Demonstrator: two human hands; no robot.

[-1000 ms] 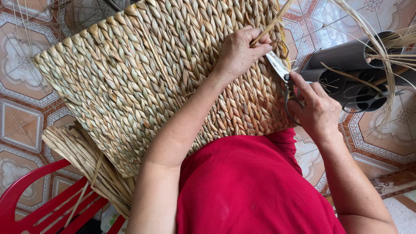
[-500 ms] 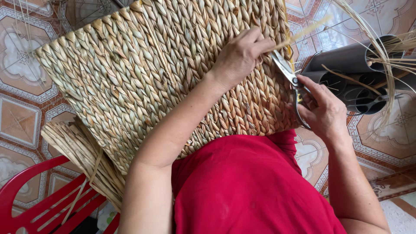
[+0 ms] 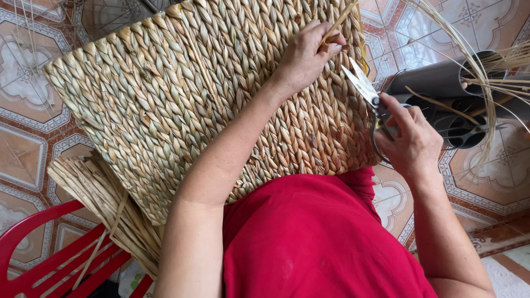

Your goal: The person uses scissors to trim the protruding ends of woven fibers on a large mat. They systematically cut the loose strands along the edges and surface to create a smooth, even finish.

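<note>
Woven straw made up the basket (image 3: 182, 110), which rested on the red lap; it looked light, stiff yet springy. Its loose strand (image 3: 338, 23) seemed brittle, best pinched near its root. The left hand (image 3: 306, 55) pinched that strand, while the right hand (image 3: 411, 140) gripped part-open scissors (image 3: 364, 88) just beside it.

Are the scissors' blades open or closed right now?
Open. The scissors in the right hand show two blades parted into a narrow V.
</note>
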